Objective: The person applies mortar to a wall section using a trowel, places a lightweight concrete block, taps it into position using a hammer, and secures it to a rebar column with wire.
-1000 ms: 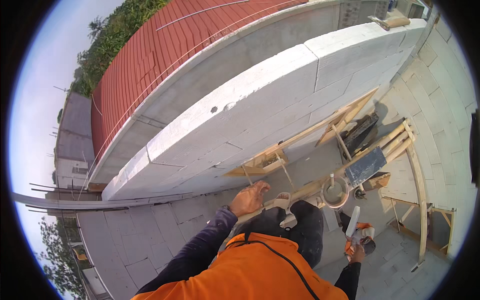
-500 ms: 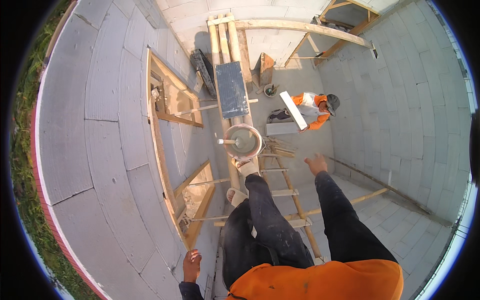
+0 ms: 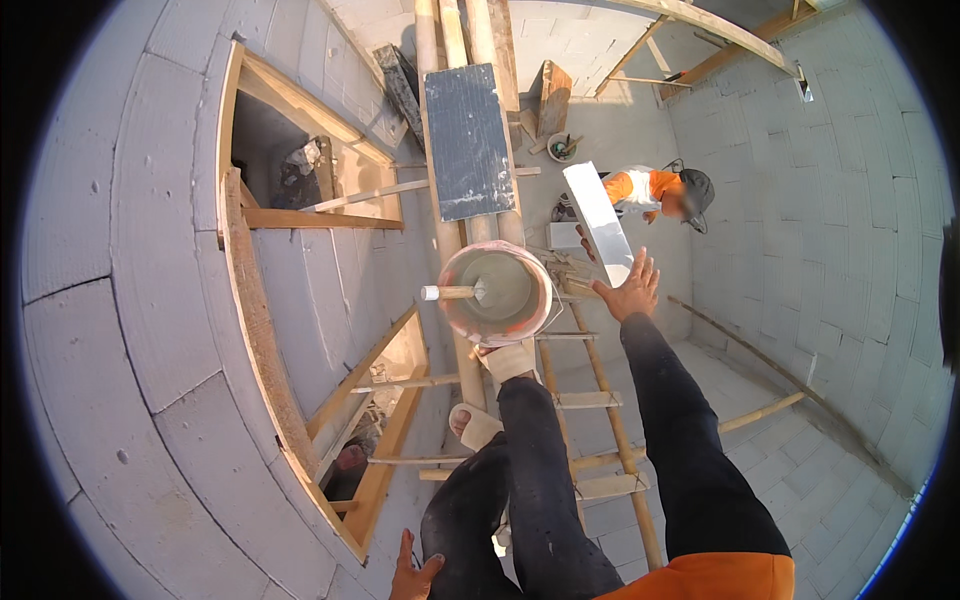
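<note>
A person below, in an orange and white top, lifts a pale building block toward me; one of that person's hands shows at its left side. My right hand is stretched out with its fingers spread at the block's near end. Whether the fingertips touch it I cannot tell. My left hand is low by the block wall, thumb and fingers apart, holding nothing. In front of my feet stands a bucket of wet grey mix. A tool with a wooden handle leans in it.
A dark rectangular board lies across the bamboo poles ahead. A bamboo ladder is beside my legs. Wooden frames line openings in the left wall. On the floor below stands a small bucket.
My right hand has reached forward and its fingers have spread. The block has come up toward it, raised by the person below. My left hand has moved toward my leg, and its fingers have opened.
</note>
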`<state>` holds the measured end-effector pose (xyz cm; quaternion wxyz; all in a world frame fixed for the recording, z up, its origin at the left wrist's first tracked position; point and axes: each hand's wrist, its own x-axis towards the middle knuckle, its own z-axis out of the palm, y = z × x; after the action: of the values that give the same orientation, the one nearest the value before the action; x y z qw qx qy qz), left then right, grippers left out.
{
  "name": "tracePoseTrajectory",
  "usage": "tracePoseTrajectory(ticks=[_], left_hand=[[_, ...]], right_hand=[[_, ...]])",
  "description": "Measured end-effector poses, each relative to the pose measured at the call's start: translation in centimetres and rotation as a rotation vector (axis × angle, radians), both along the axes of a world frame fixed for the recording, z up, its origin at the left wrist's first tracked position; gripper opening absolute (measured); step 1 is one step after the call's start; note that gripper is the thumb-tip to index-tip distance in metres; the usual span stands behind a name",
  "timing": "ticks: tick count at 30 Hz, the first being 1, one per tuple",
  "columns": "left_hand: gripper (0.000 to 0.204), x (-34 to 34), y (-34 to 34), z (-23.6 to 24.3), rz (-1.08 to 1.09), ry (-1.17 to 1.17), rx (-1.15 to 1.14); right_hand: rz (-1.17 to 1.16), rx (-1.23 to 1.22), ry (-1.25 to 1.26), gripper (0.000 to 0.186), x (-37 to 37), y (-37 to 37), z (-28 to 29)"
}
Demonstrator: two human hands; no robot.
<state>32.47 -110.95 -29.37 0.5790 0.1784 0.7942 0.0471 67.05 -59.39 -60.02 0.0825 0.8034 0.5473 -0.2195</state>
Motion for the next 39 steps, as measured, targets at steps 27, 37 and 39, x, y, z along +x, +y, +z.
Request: tracePoseTrajectory(ticks=[27, 37, 39], left_hand=[[0.088, 0.4, 12.5, 17.8, -0.073, 0.170, 0.625], [0.113, 1.5, 9.4, 36.7, -0.341, 0.689, 1.046], [0.120, 1.3, 7.0, 38.3, -0.302, 0.672, 0.918]], right_hand=[[0.374, -0.171, 0.411, 0.115, 2.2, -14.4, 53.9], [1.666, -0.177, 0.421, 0.088, -19.1, -17.4, 66.8], [1.965, -0.174, 0.376, 0.084, -24.2, -19.9, 68.2]])
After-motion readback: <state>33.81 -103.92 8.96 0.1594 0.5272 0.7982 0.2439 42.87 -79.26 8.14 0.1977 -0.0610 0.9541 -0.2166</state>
